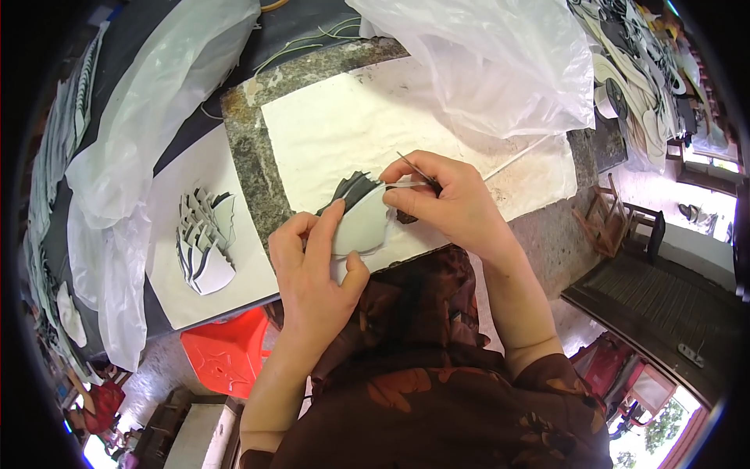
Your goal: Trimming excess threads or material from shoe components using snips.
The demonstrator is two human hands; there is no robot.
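Note:
A pale grey, curved cut piece [360,223] lies on the white sheet in front of me, with darker jagged-edged pieces [353,190] showing at its far edge. My left hand [312,262] grips this piece, fingers on its left side and thumb at its near edge. At the far right corner my right hand [445,195] is closed, thumb and forefinger pinching by a narrow white strip [512,168] that runs off to the right. A thin dark pointed tool [412,168] also sticks out of that hand; its kind is mostly hidden.
To the left, a fanned stack of similar grey and white pieces [205,242] rests on white paper [168,293]. Clear plastic sheeting [484,62] covers the far side, and more plastic [117,180] hangs leftward. A red stool [226,352] stands below the table edge.

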